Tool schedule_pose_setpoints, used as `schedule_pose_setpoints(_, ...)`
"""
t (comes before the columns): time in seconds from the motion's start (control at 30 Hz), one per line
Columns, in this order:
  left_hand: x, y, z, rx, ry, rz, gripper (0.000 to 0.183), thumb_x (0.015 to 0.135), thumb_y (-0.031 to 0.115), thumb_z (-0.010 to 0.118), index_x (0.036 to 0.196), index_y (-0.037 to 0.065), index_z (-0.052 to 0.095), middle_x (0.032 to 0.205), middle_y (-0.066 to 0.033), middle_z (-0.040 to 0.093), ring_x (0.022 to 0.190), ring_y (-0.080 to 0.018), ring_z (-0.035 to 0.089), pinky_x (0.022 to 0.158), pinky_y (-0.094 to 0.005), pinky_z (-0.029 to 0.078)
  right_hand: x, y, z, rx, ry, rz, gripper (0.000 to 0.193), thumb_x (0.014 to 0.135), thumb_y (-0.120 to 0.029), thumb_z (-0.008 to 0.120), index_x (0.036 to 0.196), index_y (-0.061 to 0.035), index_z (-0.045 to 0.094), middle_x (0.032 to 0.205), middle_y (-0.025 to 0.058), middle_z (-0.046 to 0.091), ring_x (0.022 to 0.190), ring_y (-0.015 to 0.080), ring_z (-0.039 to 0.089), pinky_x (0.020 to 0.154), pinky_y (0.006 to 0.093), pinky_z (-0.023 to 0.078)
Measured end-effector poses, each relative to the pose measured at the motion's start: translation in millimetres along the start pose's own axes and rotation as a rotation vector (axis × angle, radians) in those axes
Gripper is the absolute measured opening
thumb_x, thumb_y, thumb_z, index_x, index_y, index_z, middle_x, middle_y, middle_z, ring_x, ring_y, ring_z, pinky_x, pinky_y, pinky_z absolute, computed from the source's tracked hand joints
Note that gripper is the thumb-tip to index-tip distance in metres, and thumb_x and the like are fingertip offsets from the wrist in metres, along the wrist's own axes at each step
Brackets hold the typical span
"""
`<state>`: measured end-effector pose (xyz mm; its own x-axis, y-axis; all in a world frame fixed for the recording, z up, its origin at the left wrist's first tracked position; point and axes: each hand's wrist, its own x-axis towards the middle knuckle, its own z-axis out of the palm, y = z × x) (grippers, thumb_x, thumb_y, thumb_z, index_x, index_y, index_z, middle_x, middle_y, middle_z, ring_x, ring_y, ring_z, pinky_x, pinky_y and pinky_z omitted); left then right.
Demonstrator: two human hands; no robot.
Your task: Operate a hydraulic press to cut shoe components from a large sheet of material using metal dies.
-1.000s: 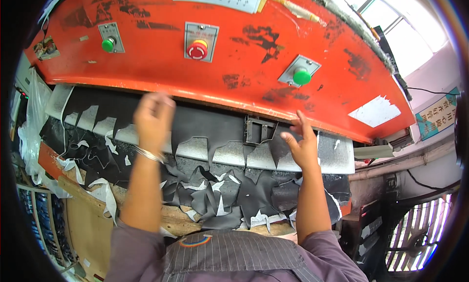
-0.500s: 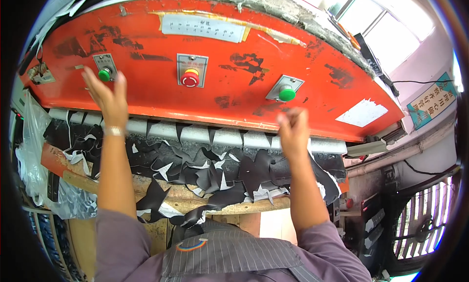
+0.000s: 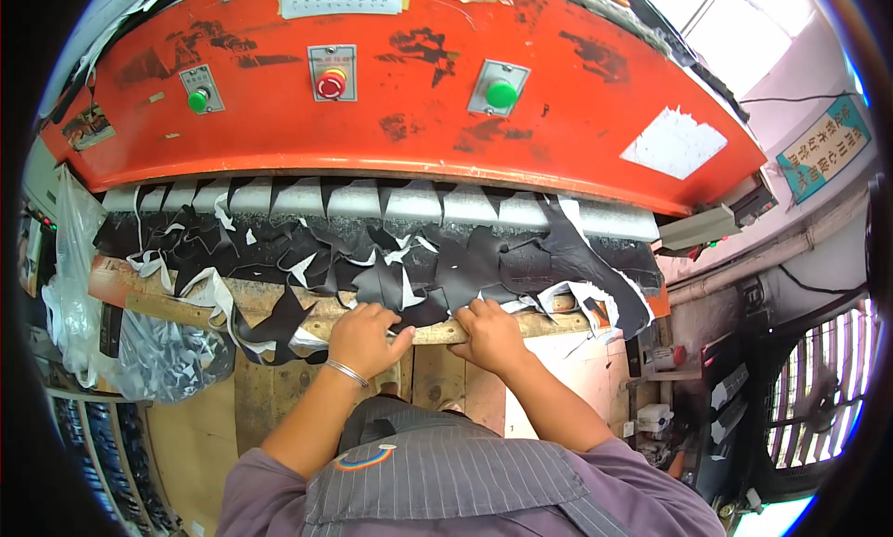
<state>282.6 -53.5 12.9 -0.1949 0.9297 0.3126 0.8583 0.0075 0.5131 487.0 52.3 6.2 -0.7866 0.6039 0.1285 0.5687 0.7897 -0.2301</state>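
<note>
My left hand [image 3: 363,343], with a metal bangle at the wrist, curls over the front edge of a worn wooden board [image 3: 437,333]. Next to it, my right hand [image 3: 490,336] grips the same edge, fingers on top. Whether a scrap is pinched under the fingers is hidden. Thin black cut scraps with white undersides, leather-like, lie tangled on the board. A dark piece [image 3: 423,310] lies between my hands, and a star-shaped scrap [image 3: 277,323] hangs over the edge at left. A long black strip [image 3: 595,262] curves down at the right.
A red machine front [image 3: 391,137] spans the far side, with a red stop button [image 3: 331,84] between two green buttons [image 3: 502,94]. Clear plastic bags [image 3: 74,286] hang at the left. A barred fan [image 3: 819,388] stands at the right.
Both hands have come down and inward from near the green buttons to the board's front edge, closing on it. The machine front sits higher in the picture.
</note>
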Motion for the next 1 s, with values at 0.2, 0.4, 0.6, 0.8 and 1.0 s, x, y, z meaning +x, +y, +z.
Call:
schedule_pose_setpoints(0.2, 14, -2, -7, -0.043, -0.232, -0.076, 0.038, 0.076, 0.043, 0.069, 0.078, 0.006, 0.072, 0.075, -0.0103, 0.064, 0.079, -0.0289, 0.060, 0.071, -0.0390, 0.048, 17, 22, -29, 0.094, -0.241, -0.080, 0.044, 0.063, -0.031, 0.079, 0.099, -0.0086, 0.065, 0.091, 0.0113, 0.062, 0.091, 0.0303, 0.061, 0.074, 0.0402, 0.051)
schedule_pose_setpoints(0.4, 108, -20, -31, -0.324, -0.299, -0.134, 0.029, 0.084, 0.034, 0.066, 0.092, 0.006, 0.071, 0.087, -0.0111, 0.068, 0.082, -0.0273, 0.062, 0.075, -0.0366, 0.049, 158, 74, -70, 0.281, 0.087, 0.012, 0.063, 0.078, -0.052, 0.069, 0.115, -0.0009, 0.061, 0.117, 0.0206, 0.061, 0.108, 0.0374, 0.057, 0.089, 0.0444, 0.046)
schedule_pose_setpoints(0.6, 218, -44, 57, -0.955, -0.055, -0.558, 0.045, 0.093, 0.037, 0.058, 0.118, 0.000, 0.058, 0.110, -0.0139, 0.065, 0.077, -0.0150, 0.062, 0.066, -0.0272, 0.050, 236, 79, -28, 0.003, -0.068, 0.308, 0.065, 0.079, -0.053, 0.063, 0.117, -0.0013, 0.055, 0.116, 0.0162, 0.060, 0.113, 0.0302, 0.050, 0.088, 0.0530, 0.041)
schedule_pose_setpoints(0.8, 276, -21, 98, -1.024, -0.233, -0.692, 0.075, 0.095, 0.061, 0.035, 0.139, 0.001, 0.039, 0.136, -0.0182, 0.048, 0.086, -0.0150, 0.058, 0.066, -0.0270, 0.049, 214, 135, -36, 0.416, 0.201, 0.280, 0.033, 0.079, -0.028, 0.059, 0.103, -0.0049, 0.056, 0.092, 0.0121, 0.065, 0.090, 0.0271, 0.060, 0.075, 0.0505, 0.042)
schedule_pose_setpoints(1.0, 259, -6, 137, -0.687, -0.149, -0.447, 0.058, 0.095, 0.053, 0.043, 0.126, 0.005, 0.054, 0.110, -0.0122, 0.058, 0.098, -0.0213, 0.056, 0.080, -0.0318, 0.046, 143, 146, -52, 1.246, 0.160, 0.251, 0.024, 0.087, -0.010, 0.058, 0.108, -0.0031, 0.048, 0.082, 0.0054, 0.062, 0.071, 0.0088, 0.055, 0.062, 0.0259, 0.044)
